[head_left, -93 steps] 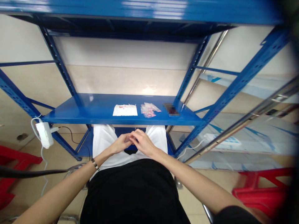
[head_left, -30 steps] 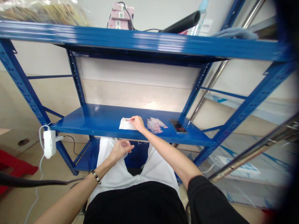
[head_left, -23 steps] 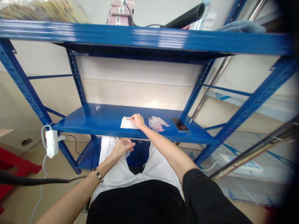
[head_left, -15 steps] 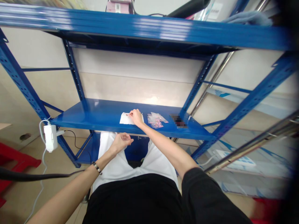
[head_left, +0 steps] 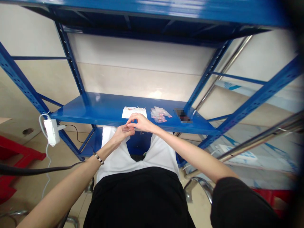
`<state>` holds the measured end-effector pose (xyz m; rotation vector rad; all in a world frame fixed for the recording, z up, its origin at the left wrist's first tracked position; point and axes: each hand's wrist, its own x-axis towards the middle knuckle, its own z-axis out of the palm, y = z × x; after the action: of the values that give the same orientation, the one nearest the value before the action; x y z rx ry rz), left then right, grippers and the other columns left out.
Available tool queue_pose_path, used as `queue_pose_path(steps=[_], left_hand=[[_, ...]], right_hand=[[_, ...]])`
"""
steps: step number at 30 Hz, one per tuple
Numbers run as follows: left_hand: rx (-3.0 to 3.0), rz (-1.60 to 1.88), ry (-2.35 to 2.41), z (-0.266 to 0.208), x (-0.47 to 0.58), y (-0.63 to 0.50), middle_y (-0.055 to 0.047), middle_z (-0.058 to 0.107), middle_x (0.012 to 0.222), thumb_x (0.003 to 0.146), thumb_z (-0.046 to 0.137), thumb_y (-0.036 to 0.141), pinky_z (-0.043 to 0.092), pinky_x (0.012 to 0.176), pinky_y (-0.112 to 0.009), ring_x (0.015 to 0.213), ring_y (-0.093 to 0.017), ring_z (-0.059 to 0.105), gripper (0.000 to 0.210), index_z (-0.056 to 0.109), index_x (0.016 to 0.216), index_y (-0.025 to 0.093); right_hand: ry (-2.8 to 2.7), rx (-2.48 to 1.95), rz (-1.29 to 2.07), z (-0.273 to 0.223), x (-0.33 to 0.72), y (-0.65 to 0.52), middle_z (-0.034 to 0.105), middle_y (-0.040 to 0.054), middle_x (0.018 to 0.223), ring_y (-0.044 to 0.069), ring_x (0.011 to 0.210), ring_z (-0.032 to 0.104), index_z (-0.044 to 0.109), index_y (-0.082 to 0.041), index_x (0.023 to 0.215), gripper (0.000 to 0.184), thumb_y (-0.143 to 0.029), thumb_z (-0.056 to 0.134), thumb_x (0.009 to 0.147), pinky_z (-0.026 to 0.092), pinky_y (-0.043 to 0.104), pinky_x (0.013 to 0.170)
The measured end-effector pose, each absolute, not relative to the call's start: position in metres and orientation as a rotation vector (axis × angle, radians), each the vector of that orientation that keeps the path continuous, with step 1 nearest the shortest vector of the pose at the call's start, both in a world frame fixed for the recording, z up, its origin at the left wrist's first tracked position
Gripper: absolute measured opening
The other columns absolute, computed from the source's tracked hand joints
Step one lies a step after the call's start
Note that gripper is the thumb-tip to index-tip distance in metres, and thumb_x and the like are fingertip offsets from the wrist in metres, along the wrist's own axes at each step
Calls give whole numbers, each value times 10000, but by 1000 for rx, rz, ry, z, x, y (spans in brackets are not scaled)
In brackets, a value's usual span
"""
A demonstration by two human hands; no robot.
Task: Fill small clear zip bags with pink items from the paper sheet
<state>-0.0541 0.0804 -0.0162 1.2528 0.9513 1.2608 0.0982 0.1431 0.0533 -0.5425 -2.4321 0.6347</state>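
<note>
My left hand [head_left: 123,131] is in front of the shelf's edge, above my lap, with its fingers curled round what looks like a small clear plastic bag [head_left: 126,128]. Over it is my right hand [head_left: 140,122], thumb and forefinger pinched together at the top of the bag. Whatever lies between those fingertips is too small to make out. Just behind my hands, a white sheet [head_left: 128,113] lies on the shelf with small reddish bits along its far side. To its right is a loose pile of small clear bags [head_left: 161,114] with pink-red pieces in them.
The blue metal shelf [head_left: 104,106] spans the view, with another shelf [head_left: 142,8] overhead. A blurred-out dark object [head_left: 183,115] lies at the right end. A white power strip [head_left: 51,131] hangs at the left post. Red stools [head_left: 21,155] stand at lower left.
My right hand has left the white sheet and come toward me, down to the bag in my left hand. The view has tilted downward, so the upper shelf's contents are out of sight.
</note>
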Motion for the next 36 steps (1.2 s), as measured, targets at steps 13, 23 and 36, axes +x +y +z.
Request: queue_pose_path(steps=[13, 23, 36], left_hand=[[1208, 1135, 1014, -17, -47, 74, -48, 681, 706, 723, 707, 273, 520, 671, -277, 689, -159, 647, 211, 661, 876, 134], [1193, 1057, 1239, -33, -46, 87, -6, 615, 561, 663, 739, 275, 466, 517, -230, 518, -123, 584, 210, 578, 711, 149], [1169, 1326, 1085, -18, -62, 94, -43, 667, 619, 712, 770, 382, 490, 616, -251, 572, -133, 604, 294, 601, 756, 145]], right_hand=[[-2192, -1227, 414, 40, 98, 257, 747, 58, 987, 152, 882, 662, 752, -148, 1010, 223, -128, 600, 848, 479, 233, 820], [-2132, -1500, 238, 20, 76, 305, 753, 80, 868, 191, 857, 672, 767, -180, 801, 135, -104, 656, 785, 474, 244, 784], [-2058, -985, 448, 51, 49, 241, 716, 39, 824, 149, 755, 648, 690, -147, 859, 128, -251, 620, 887, 468, 240, 709]])
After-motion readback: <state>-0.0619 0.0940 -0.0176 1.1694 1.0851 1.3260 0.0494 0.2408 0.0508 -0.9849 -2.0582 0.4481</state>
